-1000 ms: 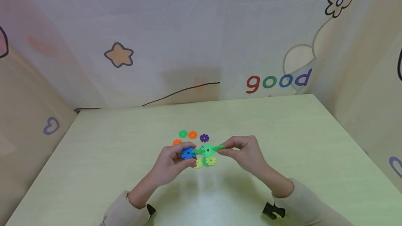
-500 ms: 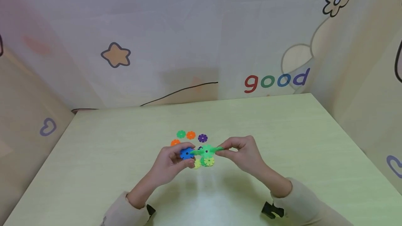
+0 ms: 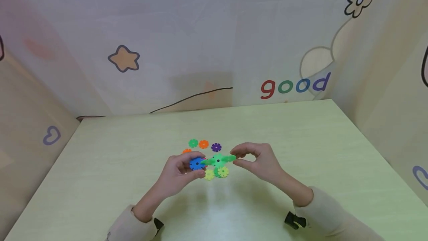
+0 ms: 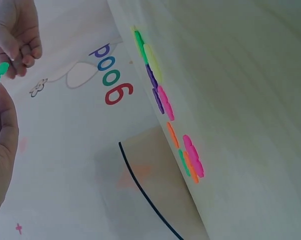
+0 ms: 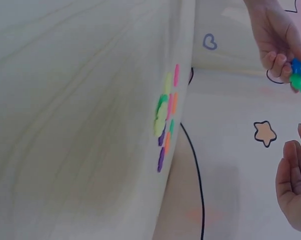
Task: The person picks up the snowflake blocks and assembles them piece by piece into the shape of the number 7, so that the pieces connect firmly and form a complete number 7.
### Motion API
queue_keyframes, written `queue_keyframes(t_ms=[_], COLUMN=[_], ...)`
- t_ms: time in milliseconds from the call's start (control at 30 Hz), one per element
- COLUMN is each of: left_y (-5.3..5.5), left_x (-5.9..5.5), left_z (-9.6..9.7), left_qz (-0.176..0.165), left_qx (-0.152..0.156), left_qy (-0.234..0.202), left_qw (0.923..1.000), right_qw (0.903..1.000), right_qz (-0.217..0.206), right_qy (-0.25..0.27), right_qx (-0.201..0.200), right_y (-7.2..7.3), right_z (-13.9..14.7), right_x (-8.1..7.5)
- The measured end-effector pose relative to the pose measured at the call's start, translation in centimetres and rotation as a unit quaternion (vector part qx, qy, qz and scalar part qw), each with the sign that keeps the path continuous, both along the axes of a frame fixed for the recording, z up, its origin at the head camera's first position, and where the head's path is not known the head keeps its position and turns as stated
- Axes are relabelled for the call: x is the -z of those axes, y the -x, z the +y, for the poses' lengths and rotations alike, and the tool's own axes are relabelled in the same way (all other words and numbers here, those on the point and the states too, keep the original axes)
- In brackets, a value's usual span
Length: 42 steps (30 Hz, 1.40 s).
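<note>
The left hand grips the chain, probably light, stiff and best held by rims, at 9 o'clock; the right hand has narrow fingers at 3, grip unclear.

Linked discs sat between left hand, 9 o'clock, and right hand, 3 o'clock; loose discs (head view) lay on the table at 10–12 and 5–7.

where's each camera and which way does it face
Head: on the head, facing forward and down at the table; left hand, right hand, sleeves show.
Left wrist: on that wrist, facing across the table to the backdrop; both hands at left.
Right wrist: on that wrist, facing likewise; both hands at right.
Head and left wrist share the word "good".
</note>
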<state>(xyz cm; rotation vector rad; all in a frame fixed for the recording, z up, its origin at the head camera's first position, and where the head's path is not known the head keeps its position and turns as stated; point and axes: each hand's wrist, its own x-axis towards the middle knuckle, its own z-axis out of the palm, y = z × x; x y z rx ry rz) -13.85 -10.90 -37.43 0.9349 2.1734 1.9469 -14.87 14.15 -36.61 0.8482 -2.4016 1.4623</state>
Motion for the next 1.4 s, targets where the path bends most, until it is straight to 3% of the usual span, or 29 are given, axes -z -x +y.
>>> queue_keyframes(t_ms=[333,567,733,1000,1200,1400], left_y=[0.1,0.0,-0.2,-0.1,-0.2,-0.2], left_x=[0.2,0.1,0.0,-0.2,-0.1,-0.1], left_z=[-0.4,-0.6,-0.7,-0.8,-0.9,-0.9], left_qz=[0.033,0.024,0.025,0.04,0.033,0.038], left_qx=[-0.001,-0.01,-0.009,-0.007,-0.005,0.0], left_qy=[-0.012,-0.003,-0.001,-0.003,-0.001,0.004], left_qw=[0.9994,0.9997,0.9997,0.9992,0.9994,0.9993], right_qw=[0.9967,0.9924,0.9845,0.975,0.9632,0.9513], right_qz=[-0.073,-0.098,-0.127,-0.166,-0.208,-0.229], right_qy=[-0.033,-0.074,-0.12,-0.147,-0.169,-0.207], right_qx=[0.013,0.002,0.011,0.016,-0.011,-0.001], right_y=[2.5,4.9,7.1,10.1,11.7,12.5], right_z=[0.0,-0.6,-1.2,-2.1,-2.8,-3.5], right_x=[1.1,1.9,2.5,3.2,4.1,4.6])
